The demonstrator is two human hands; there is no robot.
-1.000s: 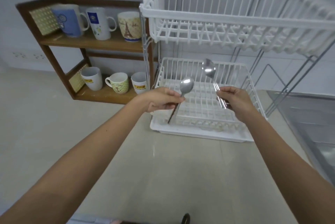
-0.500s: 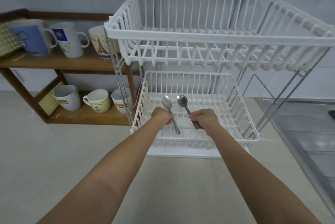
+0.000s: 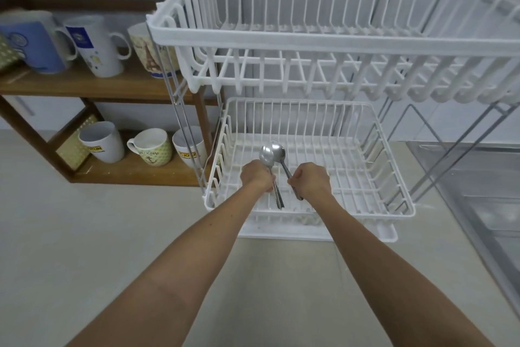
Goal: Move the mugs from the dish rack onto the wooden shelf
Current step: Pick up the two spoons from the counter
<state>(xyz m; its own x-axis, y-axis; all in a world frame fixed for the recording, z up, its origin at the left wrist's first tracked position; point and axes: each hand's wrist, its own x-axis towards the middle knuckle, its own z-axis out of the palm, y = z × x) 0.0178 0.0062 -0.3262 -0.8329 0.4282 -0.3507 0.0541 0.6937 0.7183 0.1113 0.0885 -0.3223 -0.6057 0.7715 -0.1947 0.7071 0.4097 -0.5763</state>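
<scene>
Mugs [image 3: 100,46] on shelf [image 3: 84,85], left of rack [image 3: 309,37]

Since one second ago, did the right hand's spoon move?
Yes. The right hand's spoon went down into the lower rack basket, and closer to the left hand's spoon.

surface [image 3: 84,234]: pale and smooth; carries the wooden shelf [image 3: 118,85] at left and the white dish rack [image 3: 309,217] just beside it.
upper shelf board: three mugs [image 3: 95,45] in a row.
lower shelf board: three more mugs [image 3: 152,147], upright.
</scene>
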